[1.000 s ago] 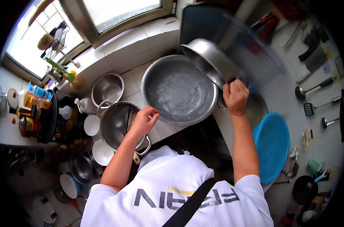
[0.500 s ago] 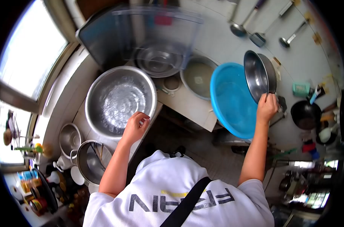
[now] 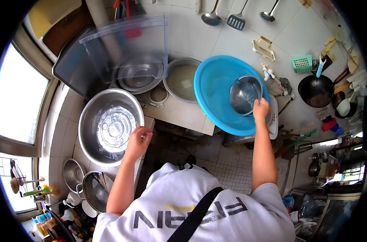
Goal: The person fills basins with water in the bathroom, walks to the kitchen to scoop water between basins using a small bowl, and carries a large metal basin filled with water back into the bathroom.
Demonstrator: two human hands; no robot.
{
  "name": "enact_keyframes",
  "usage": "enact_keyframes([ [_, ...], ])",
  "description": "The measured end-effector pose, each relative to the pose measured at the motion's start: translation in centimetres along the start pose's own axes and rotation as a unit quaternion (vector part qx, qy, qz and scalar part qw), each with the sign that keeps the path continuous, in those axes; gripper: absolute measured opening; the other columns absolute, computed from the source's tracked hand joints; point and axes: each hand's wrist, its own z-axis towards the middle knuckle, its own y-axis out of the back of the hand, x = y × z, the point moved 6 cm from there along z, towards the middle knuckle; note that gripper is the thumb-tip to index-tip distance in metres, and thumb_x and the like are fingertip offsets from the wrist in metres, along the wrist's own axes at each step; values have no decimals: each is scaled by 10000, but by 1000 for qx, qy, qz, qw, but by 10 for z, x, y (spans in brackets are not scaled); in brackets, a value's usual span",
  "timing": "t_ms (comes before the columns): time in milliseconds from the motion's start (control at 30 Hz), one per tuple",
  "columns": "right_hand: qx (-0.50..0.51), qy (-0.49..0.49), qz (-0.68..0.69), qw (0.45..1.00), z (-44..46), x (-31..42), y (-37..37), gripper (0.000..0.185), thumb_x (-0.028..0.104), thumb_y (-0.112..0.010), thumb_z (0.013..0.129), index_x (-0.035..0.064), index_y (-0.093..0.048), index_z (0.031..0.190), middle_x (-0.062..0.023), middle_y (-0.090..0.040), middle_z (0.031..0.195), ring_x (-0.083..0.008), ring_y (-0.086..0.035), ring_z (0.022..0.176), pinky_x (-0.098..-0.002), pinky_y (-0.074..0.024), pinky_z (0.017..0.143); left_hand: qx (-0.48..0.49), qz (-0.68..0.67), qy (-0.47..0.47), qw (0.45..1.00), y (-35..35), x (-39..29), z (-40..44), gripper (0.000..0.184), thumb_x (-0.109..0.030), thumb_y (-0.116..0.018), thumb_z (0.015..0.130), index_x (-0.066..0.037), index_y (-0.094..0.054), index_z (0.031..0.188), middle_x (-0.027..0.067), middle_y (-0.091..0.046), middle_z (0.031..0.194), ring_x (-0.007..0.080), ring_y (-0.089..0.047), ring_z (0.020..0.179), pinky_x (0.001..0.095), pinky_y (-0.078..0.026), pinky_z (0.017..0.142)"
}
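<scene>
My right hand (image 3: 261,110) grips the rim of a small metal bowl (image 3: 243,96). The bowl is down inside a large blue plastic basin (image 3: 217,74); whether it touches the water there I cannot tell. On the left, my left hand (image 3: 137,142) hovers by the near right rim of a big metal basin (image 3: 86,141), its fingers loosely curled with nothing seen in them. Clear water with bright ripples shows in that big basin.
A transparent plastic bin (image 3: 155,44) stands over another metal basin (image 3: 141,76). Beside it is a pot of cloudy water (image 3: 181,86). A steel pot (image 3: 95,189) sits near my left forearm. Utensils hang on the tiled wall; a wok (image 3: 315,90) is at the right.
My right hand has lowered the metal bowl from above the blue basin's right rim into the basin. The camera view has turned. My left hand stays curled by the big basin.
</scene>
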Motion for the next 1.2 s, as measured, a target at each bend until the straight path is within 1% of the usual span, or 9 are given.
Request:
enact_keyframes([
  [100, 3, -209, 277, 938, -2, -46, -20, 188, 104, -585, 833, 13, -455, 731, -60, -439, 596, -199, -414, 481, -378, -358, 473, -4, -9, 7, 1000, 0, 6, -4, 116, -87, -627, 854, 4, -667, 915, 126, -620, 899, 230, -641, 762, 310, -535, 643],
  [200, 35, -316, 426, 847, -13, -66, -23, 180, 76, -589, 829, 58, -448, 718, -15, -401, 602, -126, -381, 468, -298, -316, 433, -5, 8, 11, 1000, 3, 6, -10, 121, -91, -627, 855, 5, -668, 916, 126, -620, 906, 227, -642, 760, 312, -536, 637],
  [233, 35, -327, 474, 817, -15, -64, -25, 188, 53, -607, 797, 71, -428, 744, -10, -369, 598, -106, -336, 441, -273, -257, 408, -6, 6, 13, 1000, 4, 7, -12, 124, -93, -627, 855, 5, -669, 917, 127, -620, 906, 227, -642, 759, 313, -536, 636],
  [467, -30, -302, 558, 772, -13, -32, -2, 146, 47, -623, 775, 53, -494, 841, -4, -399, 666, -103, -334, 477, -264, -266, 427, -21, 4, 22, 1000, 17, 19, -21, 143, -107, -623, 855, 5, -671, 930, 138, -622, 909, 239, -643, 757, 319, -534, 646],
  [700, 16, -217, 594, 775, -3, 50, 51, 138, 43, -622, 839, 48, -518, 928, -15, -516, 739, -79, -426, 542, -230, -277, 449, -16, -9, 57, 998, 26, 36, -40, 154, -122, -624, 848, -2, -673, 932, 142, -620, 905, 249, -634, 743, 335, -512, 680],
  [900, 90, -191, 596, 775, -25, 121, 47, 153, 25, -633, 820, 42, -530, 933, -22, -558, 758, -75, -470, 561, -209, -297, 446, -25, -12, 79, 996, 40, 52, -56, 186, -146, -627, 865, 2, -667, 971, 114, -614, 951, 214, -627, 784, 318, -512, 714],
  [1067, 217, -168, 615, 739, -64, 175, -1, 124, 24, -613, 818, 31, -539, 918, -47, -602, 814, -92, -542, 610, -205, -346, 440, -60, -32, 99, 993, 61, 61, -74, 197, -154, -631, 854, 7, -668, 960, 142, -616, 950, 272, -641, 777, 360, -518, 719],
  [1133, 218, -190, 608, 739, -92, 204, -22, 118, 23, -590, 840, 14, -544, 948, -56, -615, 839, -125, -588, 679, -247, -446, 535, -69, -28, 117, 990, 71, 64, -83, 198, -155, -628, 857, 8, -668, 961, 144, -615, 957, 274, -640, 786, 361, -518, 723],
  [1200, 282, -181, 608, 720, -119, 229, -46, 102, 42, -583, 860, 18, -548, 953, -51, -614, 846, -129, -593, 704, -267, -466, 572, -79, -24, 128, 988, 81, 72, -93, 199, -161, -631, 859, 3, -668, 965, 148, -614, 961, 273, -639, 798, 361, -518, 726],
])
